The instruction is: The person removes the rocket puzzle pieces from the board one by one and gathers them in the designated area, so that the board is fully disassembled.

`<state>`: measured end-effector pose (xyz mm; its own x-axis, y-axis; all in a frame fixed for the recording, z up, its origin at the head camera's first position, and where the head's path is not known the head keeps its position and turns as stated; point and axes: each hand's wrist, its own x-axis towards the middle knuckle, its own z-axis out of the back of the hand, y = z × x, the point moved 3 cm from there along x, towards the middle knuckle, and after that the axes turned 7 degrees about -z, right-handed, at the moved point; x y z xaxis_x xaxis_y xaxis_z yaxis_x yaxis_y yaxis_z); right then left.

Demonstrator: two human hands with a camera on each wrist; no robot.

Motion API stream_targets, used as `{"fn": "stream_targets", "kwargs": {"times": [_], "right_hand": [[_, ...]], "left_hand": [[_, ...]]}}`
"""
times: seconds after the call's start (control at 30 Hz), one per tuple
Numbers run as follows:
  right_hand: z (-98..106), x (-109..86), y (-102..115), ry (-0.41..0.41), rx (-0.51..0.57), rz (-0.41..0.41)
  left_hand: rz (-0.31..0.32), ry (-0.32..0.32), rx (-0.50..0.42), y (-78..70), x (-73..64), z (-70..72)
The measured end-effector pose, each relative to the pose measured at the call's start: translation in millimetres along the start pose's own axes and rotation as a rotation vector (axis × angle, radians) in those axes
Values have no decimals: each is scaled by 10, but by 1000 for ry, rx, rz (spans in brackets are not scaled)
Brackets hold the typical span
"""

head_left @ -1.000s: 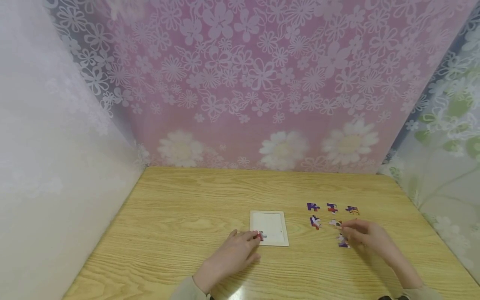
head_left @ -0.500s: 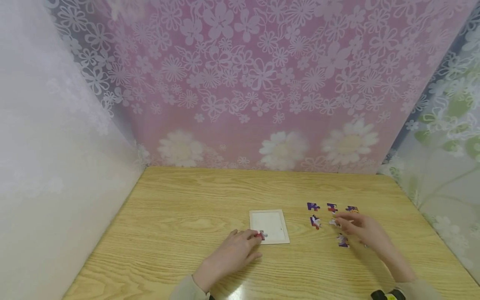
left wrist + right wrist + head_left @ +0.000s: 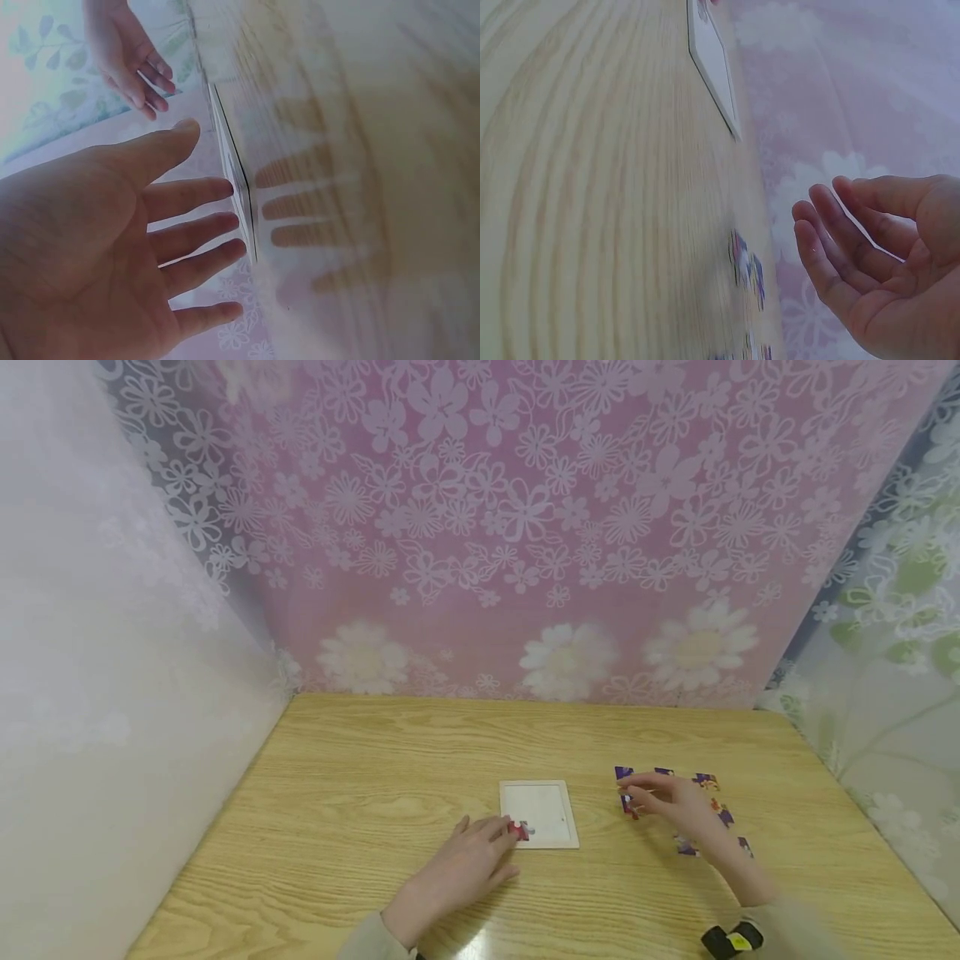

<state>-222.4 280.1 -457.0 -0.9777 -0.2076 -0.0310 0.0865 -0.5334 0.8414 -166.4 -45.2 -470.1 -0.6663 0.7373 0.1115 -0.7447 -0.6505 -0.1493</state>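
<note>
In the head view my left hand (image 3: 465,868) lies at the left edge of a shallow white puzzle frame (image 3: 572,827). Its fingertips are beside a red and grey puzzle piece (image 3: 519,831) in the frame's lower left corner. The left wrist view shows those fingers (image 3: 199,232) nearly straight, tips at the frame's edge. My right hand (image 3: 682,806) hovers over loose puzzle pieces, fingers loosely bent, thumb near the index fingertip. Nothing shows between them in the right wrist view. Near its fingertips is a purple and red puzzle piece (image 3: 628,806); the hand hides part of the group.
Other puzzle pieces lie about the right hand: one purple puzzle piece (image 3: 707,781) behind, one puzzle piece (image 3: 686,845) below the wrist, one puzzle piece (image 3: 745,846) to its right. The wooden table (image 3: 375,777) meets a flowered pink curtain (image 3: 480,568) behind.
My right hand has moved left across the loose pieces, uncovering ones on the right and covering part of those on the left. The left hand stays almost still at the frame.
</note>
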Motion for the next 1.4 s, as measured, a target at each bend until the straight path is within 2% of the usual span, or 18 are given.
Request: {"fn": "stream_targets", "kwargs": {"times": [0.1, 0.27, 0.5, 0.6, 0.73, 0.93, 1.17, 1.4], "right_hand": [[-135, 81, 46, 30, 1, 25], [-368, 176, 151, 110, 50, 19], [-653, 266, 286, 183, 55, 39], [-762, 300, 310, 195, 60, 48], [-887, 330, 341, 202, 15, 58], [-1016, 346, 411, 221, -60, 79], [-1108, 352, 455, 243, -102, 85], [-1141, 359, 453, 250, -122, 73]], "left_hand": [[19, 27, 3, -3, -44, 1], [25, 56, 22, -14, -108, 14], [12, 45, 42, 12, -123, -13], [18, 49, 37, 29, -118, -29], [24, 62, 41, 24, -122, -18], [34, 84, 67, -14, -131, -9], [60, 108, 52, -34, -138, -45], [52, 99, 66, -41, -134, -16]]}}
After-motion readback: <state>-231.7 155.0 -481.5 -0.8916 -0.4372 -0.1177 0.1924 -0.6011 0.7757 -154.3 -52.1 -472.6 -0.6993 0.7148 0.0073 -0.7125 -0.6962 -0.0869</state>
